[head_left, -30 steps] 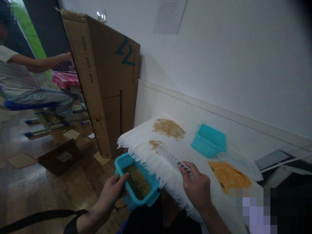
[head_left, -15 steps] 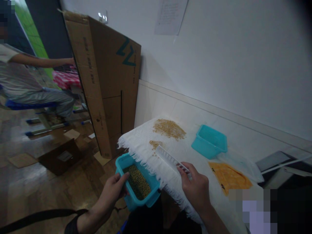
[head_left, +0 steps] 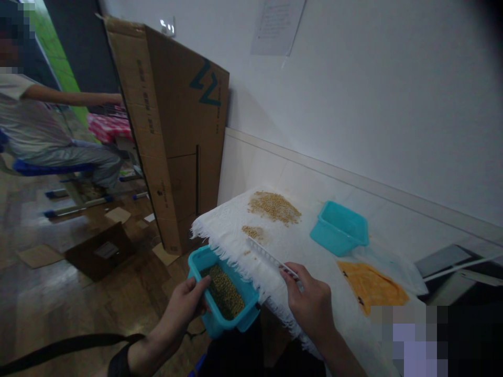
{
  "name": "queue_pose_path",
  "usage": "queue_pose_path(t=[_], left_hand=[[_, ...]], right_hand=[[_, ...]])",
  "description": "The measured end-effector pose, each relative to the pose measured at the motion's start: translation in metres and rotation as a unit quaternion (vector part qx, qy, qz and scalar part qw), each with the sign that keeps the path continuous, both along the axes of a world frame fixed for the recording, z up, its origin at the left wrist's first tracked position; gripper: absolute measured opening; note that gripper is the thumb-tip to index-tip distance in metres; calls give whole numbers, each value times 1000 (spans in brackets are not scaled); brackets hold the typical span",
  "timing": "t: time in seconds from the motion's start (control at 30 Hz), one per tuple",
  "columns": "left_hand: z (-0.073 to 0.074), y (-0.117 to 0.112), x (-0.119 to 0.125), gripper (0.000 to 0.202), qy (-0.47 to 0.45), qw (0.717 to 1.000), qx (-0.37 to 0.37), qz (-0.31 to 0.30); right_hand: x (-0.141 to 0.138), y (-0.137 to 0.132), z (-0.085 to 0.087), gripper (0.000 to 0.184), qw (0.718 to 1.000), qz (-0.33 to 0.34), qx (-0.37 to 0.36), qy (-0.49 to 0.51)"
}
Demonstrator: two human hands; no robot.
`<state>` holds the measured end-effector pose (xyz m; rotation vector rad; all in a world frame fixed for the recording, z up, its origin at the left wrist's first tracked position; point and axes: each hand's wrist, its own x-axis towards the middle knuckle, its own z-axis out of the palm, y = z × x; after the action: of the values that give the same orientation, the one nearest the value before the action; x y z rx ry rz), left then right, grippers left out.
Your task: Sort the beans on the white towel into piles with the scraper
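Note:
My left hand (head_left: 187, 303) grips the near-left rim of a teal plastic bin (head_left: 215, 325), thumb over the edge. Yellow-green beans (head_left: 225, 290) cover its bottom. The bin is held against the fringed edge of a white cloth (head_left: 222, 220) on the table. In my right hand (head_left: 310, 299) is a white plastic strip with a row of notches (head_left: 269, 256), its far end low over the cloth. Just beyond that end lies a small bean pile (head_left: 252, 231), with a few loose beans nearer the fringe. Farther back spreads a larger bean pile (head_left: 275, 207).
A second teal bin (head_left: 334, 241) stands at the right, near an orange-yellow cloth-like piece (head_left: 371, 285) and clear plastic. A tall cardboard box (head_left: 181, 120) rises at the left. Beyond it a person (head_left: 43, 125) sits with one arm stretched out.
The notched strip has moved slightly left and toward me, with a few beans now nearer the fringe. My left hand and the bin stay about the same.

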<state>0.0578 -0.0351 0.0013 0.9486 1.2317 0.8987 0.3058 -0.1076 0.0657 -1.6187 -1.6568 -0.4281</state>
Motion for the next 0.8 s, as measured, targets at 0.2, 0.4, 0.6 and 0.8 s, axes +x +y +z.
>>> queue_pose_path(t=[0.2, 0.4, 0.6, 0.8], left_hand=[[6, 0, 1, 42, -9, 1000, -3, 4], [3, 1, 0, 41, -10, 1000, -1, -3], [0, 1, -1, 40, -9, 1000, 0, -3], [2, 1, 0, 41, -11, 1000, -8, 1]], right_hand=[[-15, -9, 0, 25, 998, 48, -16, 41], [3, -3, 1, 27, 990, -36, -33, 134], [30, 8, 4, 30, 963, -59, -92, 247], [63, 27, 2, 34, 955, -75, -118, 262]])
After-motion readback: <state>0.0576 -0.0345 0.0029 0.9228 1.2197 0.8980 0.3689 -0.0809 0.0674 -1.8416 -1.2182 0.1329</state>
